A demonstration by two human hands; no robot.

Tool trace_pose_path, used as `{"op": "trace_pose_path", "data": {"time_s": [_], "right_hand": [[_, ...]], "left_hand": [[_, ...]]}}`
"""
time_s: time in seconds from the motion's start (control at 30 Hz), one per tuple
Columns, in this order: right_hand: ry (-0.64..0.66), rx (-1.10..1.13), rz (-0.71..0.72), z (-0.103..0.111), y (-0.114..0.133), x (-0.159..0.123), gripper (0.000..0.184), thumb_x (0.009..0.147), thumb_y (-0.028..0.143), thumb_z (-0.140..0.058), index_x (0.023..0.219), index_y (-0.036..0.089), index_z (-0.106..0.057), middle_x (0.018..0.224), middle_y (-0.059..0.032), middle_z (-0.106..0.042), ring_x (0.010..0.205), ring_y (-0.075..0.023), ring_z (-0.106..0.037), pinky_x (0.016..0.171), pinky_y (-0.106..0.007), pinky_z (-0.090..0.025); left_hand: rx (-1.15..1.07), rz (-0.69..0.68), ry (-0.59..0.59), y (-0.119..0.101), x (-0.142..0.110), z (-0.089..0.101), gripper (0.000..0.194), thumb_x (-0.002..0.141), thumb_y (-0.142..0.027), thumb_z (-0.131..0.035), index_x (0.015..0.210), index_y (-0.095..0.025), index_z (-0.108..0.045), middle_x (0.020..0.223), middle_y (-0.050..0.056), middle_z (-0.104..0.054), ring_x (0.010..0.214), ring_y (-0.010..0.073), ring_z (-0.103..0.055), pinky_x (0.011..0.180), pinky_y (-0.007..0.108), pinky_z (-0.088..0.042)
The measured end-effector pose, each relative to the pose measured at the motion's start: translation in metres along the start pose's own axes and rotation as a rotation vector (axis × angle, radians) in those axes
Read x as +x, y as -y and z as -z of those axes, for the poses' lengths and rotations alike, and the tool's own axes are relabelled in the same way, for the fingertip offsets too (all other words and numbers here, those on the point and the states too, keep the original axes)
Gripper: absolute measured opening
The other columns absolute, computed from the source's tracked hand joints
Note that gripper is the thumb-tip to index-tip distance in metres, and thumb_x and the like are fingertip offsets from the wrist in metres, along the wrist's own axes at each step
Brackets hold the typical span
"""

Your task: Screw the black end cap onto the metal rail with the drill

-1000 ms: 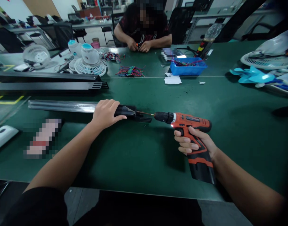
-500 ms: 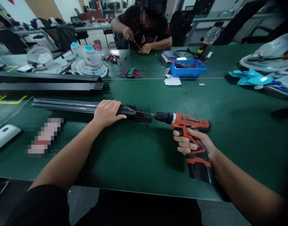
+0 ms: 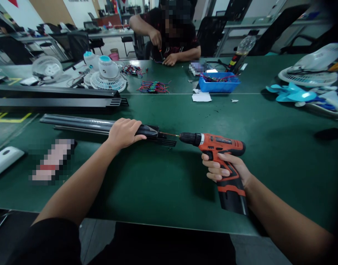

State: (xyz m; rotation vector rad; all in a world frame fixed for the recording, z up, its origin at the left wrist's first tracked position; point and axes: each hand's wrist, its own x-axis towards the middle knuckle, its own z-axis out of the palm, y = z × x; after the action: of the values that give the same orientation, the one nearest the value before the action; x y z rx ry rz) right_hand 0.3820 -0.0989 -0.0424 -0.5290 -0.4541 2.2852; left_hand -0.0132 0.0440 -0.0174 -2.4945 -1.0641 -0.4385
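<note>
My right hand is wrapped round the handle of an orange and black cordless drill. The drill points left, and its long thin bit reaches the right end of a long black bar-shaped housing with a glossy upper face. Where exactly the tip meets the housing is too small to tell. My left hand lies over the housing close to that end, fingers closed over the far side and thumb along the near side. A slotted black end piece sticks out under it.
More long black housings lie behind, at the left. Fans, wire bundles, a blue tray and light-blue fan blades sit farther back. A person opposite holds a screwdriver. A white object lies left.
The drill and my right hand have shifted slightly left. My left hand stays on the housing. Across the table, the person's head is lower and the screwdriver more upright.
</note>
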Motion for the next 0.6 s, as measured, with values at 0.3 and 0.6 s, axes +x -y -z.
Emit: {"op": "trace_pose_path", "data": {"time_s": [0.3,0.6], "right_hand": [[0.028,-0.052,0.030,-0.0020,-0.0017,0.0033,0.025,0.091,0.027,-0.077,0.106,0.011,-0.067,0.071,0.0059,-0.054,0.043,-0.0021,-0.036,0.057,-0.020,-0.053],[0.000,-0.121,0.042,-0.0025,-0.0037,0.0023,0.025,0.088,0.028,-0.079,0.105,0.014,-0.066,0.070,0.0065,-0.053,0.043,-0.0030,-0.037,0.057,-0.022,-0.054]], "left_hand": [[-0.036,0.011,0.036,0.0046,-0.0005,-0.0021,0.083,0.097,-0.085,-0.023,0.107,-0.020,-0.074,0.089,0.013,-0.077,0.080,0.0315,-0.071,0.074,0.044,-0.049],[0.004,-0.007,0.070,0.0056,0.0000,0.0003,0.088,0.097,-0.084,-0.016,0.108,-0.017,-0.073,0.093,0.015,-0.078,0.081,0.0316,-0.071,0.074,0.044,-0.049]]}}
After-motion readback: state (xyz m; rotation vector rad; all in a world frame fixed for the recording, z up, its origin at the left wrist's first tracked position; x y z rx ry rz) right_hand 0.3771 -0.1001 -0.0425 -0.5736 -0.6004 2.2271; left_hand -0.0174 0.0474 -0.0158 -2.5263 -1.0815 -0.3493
